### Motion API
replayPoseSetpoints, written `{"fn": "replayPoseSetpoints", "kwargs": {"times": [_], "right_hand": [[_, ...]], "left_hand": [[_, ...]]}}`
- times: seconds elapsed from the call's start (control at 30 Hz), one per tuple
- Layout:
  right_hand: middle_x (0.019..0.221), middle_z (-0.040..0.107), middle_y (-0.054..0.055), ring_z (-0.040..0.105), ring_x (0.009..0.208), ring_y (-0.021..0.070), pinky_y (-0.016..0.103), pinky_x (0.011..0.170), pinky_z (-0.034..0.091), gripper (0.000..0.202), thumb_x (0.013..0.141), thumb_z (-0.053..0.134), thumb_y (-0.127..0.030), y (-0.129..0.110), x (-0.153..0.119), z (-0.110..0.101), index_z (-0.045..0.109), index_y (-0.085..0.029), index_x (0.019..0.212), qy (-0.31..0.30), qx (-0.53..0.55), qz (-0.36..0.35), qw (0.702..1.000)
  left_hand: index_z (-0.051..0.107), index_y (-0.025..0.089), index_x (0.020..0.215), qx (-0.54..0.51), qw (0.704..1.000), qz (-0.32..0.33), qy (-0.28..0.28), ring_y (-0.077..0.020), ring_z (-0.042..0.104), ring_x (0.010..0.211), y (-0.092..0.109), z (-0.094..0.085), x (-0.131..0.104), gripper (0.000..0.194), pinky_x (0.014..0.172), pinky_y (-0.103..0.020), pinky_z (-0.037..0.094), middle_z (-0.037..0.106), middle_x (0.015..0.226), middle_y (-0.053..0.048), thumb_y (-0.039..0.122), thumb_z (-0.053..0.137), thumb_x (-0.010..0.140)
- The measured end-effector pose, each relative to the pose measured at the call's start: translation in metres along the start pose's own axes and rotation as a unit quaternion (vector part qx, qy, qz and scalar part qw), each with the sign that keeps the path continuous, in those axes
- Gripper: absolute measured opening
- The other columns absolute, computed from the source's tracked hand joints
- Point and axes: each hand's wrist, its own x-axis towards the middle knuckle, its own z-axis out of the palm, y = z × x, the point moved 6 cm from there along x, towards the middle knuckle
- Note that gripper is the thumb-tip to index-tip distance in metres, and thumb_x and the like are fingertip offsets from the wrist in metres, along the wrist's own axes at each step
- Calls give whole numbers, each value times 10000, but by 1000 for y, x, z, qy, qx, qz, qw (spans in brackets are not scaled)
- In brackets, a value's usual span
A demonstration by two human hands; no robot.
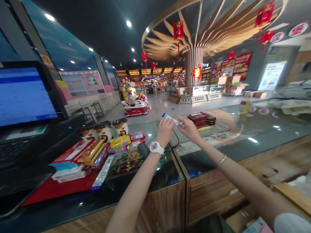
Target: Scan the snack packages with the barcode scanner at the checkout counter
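Your lighting is dim overall: the ceiling (104, 19) is dark, and its lamps (128, 23) burn out to white spots. Further light comes from the far shops (145, 72), the sign (272, 76) at far right and your blue screen (24, 94) at near left. The counter (267, 134) returns glare spots; the floor (157, 110) carries a pale sheen. Shade covers the space below the counter at near right. Your lens stretches the screen and your forearms (136, 194) toward the edges. The bags (297, 92) at right are smeared; your packet (171, 119) is too soft to read.
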Motion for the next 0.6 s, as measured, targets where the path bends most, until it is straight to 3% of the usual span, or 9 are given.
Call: {"fn": "replayPoseSetpoints", "kwargs": {"times": [0.27,0.47,0.6], "right_hand": [[1073,713,96,623,989,273,378,889,464,394,830,569,-204,47,11,9,567,-171,1223,-17,-105,128,986],[1071,712,113,651,995,261,334,840,474,370,882,566,-265,60,17,21,544,-182,1242,-45,-146,186,970],[1072,718,116,675,987,254,302,794,479,374,871,593,-273,75,16,33,524,-191,1230,-61,-144,232,960]], "left_hand": [[541,204,1350,-50,991,-92,-85,-258,533,1288,10,73,24,530,1114,-505,390,529,1445,-124,29,409,867],[483,226,1419,-83,983,-114,-121,-250,557,1271,7,107,31,640,1099,-513,408,521,1464,-105,0,397,826],[539,237,1370,-68,978,-128,-151,-262,576,1249,0,122,30,595,1080,-531,419,532,1453,-106,16,399,835]]}}
